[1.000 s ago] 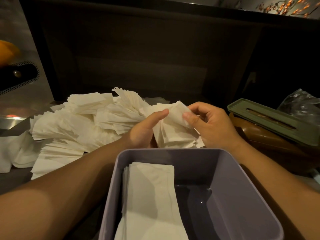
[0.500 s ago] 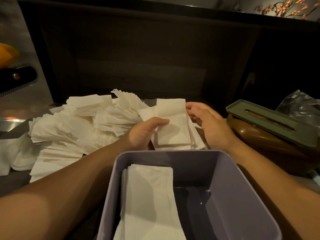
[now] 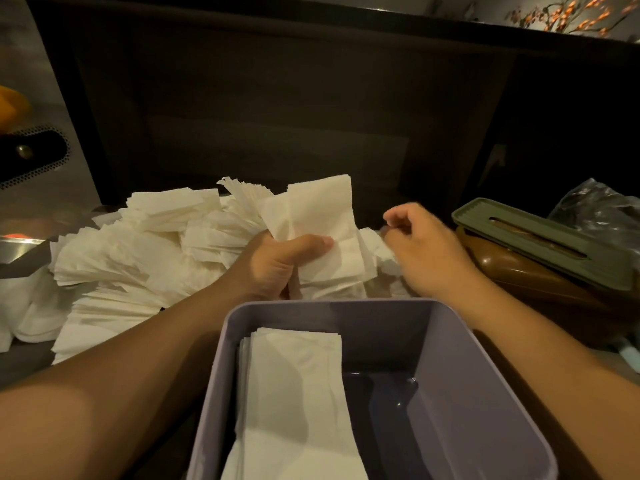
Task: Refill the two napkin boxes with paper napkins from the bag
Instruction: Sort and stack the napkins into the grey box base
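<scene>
Now left hand (image 3: 273,265) grips napkins (image 3: 325,230), seemingly.

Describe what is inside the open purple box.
Inside the purple box, a stack of white napkins fills the left side; bare floor shows right. What lies beneath the stack is hidden.

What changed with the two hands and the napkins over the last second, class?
The right hand let go of the napkin bundle and drew back to the right. The left hand now grips the bundle alone, raised more upright. The purple box, its napkin stack and the green-lidded box stayed put.
</scene>
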`<action>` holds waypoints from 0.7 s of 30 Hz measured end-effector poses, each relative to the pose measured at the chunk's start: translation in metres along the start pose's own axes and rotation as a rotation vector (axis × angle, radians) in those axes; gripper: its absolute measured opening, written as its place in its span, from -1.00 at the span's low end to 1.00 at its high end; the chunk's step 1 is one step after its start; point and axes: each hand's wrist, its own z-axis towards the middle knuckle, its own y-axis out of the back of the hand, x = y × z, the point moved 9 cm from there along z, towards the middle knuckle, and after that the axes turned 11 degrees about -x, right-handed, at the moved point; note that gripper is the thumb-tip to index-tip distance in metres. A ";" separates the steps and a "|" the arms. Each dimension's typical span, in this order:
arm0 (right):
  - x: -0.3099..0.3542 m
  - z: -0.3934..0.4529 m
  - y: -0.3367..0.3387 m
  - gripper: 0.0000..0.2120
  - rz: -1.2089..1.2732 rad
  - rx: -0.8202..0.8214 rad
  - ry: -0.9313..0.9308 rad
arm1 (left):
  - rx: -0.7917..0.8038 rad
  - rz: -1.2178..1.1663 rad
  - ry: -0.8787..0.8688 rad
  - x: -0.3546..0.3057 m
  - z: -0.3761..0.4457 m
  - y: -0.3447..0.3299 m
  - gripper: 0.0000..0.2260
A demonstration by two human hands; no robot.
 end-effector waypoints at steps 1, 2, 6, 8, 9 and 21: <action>-0.010 0.001 -0.016 -0.58 -0.105 0.096 -0.057 | -0.010 -0.005 -0.007 -0.002 -0.001 0.001 -0.61; -0.020 0.001 -0.030 -0.46 -0.193 0.192 -0.162 | -0.032 -0.017 -0.018 -0.003 -0.001 0.004 -0.69; -0.044 0.006 -0.055 -0.23 -0.406 0.319 -0.349 | -0.110 -0.090 -0.027 -0.008 -0.001 0.013 -0.81; -0.044 0.009 -0.054 -0.27 -0.461 0.310 -0.305 | -0.142 -0.099 -0.024 -0.010 0.002 0.016 -0.82; -0.043 0.012 -0.054 -0.31 -0.469 0.297 -0.288 | -0.152 -0.099 -0.021 -0.010 0.004 0.017 -0.83; -0.029 0.006 -0.043 -0.58 -0.278 0.185 -0.256 | -0.206 -0.181 0.121 0.005 0.005 0.021 -0.78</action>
